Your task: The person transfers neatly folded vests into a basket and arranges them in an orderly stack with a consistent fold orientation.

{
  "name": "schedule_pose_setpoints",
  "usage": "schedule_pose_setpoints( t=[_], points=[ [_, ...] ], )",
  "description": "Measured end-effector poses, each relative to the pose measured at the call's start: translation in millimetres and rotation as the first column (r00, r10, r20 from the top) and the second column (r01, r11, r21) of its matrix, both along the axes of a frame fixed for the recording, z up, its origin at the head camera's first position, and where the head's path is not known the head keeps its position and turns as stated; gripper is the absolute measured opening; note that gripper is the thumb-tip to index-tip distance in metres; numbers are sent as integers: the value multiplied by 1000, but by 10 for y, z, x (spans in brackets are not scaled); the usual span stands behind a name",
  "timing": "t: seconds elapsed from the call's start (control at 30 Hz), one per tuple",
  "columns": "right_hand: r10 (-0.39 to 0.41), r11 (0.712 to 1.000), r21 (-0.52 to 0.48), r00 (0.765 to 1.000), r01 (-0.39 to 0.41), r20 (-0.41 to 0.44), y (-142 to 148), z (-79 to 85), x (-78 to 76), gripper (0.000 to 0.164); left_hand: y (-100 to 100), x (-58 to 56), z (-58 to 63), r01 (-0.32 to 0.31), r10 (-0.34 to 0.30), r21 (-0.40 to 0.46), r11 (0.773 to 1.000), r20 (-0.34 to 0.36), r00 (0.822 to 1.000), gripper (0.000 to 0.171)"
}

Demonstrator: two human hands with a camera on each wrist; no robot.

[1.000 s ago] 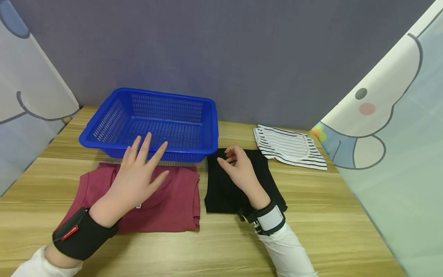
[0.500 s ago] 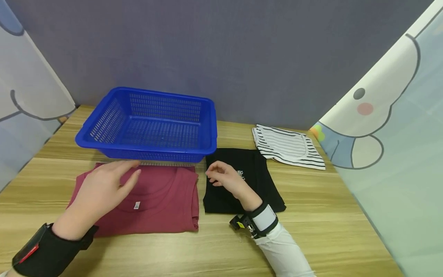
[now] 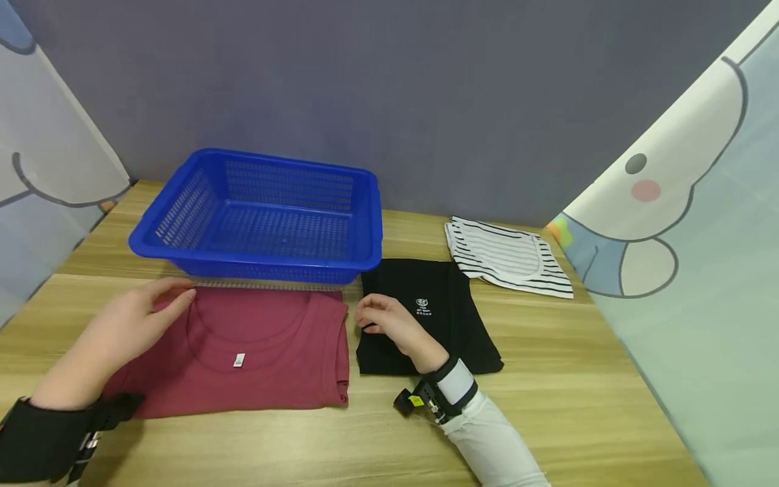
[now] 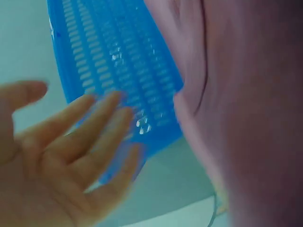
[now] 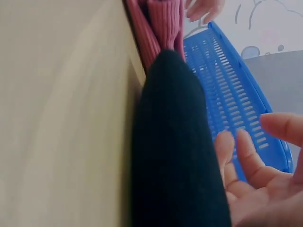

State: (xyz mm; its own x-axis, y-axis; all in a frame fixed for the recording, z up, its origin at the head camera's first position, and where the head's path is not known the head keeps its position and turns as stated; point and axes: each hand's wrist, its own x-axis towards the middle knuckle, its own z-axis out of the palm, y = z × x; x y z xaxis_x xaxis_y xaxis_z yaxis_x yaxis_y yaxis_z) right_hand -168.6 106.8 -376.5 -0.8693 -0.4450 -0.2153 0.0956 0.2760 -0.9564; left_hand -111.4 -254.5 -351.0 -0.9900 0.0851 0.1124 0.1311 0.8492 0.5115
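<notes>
A folded dark red top [image 3: 286, 379] with a round neckline and a small white label lies at the left front. My left hand [image 3: 130, 328] hovers at its left edge, fingers stretched out and holding nothing; the left wrist view shows these fingers [image 4: 90, 146] spread. To the right is a folded black garment [image 3: 453, 318] with a small white print. Over its left part, my right hand [image 3: 392, 325] is loosely bent with nothing in it. In the right wrist view, its fingers [image 5: 253, 163] are beside the black cloth [image 5: 173, 142].
Behind the red top stands a blue plastic basket [image 3: 255, 256] with slotted walls and nothing inside. A folded white top with black stripes [image 3: 499, 250] lies at the back right of the wooden table [image 3: 566, 379]. A grey panel [image 3: 426, 101] rises along the back.
My left hand has moved left and toward me, from in front of the basket to the red top's left edge. My right hand has shifted left and lower, uncovering the black garment's print.
</notes>
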Motion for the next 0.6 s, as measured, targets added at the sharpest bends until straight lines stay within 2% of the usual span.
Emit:
schedule_pose_setpoints(
  t=[0.13, 0.23, 0.43, 0.6],
  points=[
    [60, 995, 86, 997, -55, -58, -11, -19, 2, 25, -155, -47, -35, 74, -59, -94, 993, 155, 986, 53],
    [99, 985, 150, 991, -84, -95, -31, -14, 8, 24, -260, -61, -59, 86, -60, -120, 989, 207, 977, 63],
    [146, 959, 260, 983, -113, -112, -104, 36, 40, 27, -417, -51, -79, 54, 1, -159, 986, 323, 946, 85],
    [146, 934, 343, 983, -99, -112, -133, 50, 67, 38, -450, -36, -145, 114, -59, -125, 986, 378, 924, 89]
  ],
)
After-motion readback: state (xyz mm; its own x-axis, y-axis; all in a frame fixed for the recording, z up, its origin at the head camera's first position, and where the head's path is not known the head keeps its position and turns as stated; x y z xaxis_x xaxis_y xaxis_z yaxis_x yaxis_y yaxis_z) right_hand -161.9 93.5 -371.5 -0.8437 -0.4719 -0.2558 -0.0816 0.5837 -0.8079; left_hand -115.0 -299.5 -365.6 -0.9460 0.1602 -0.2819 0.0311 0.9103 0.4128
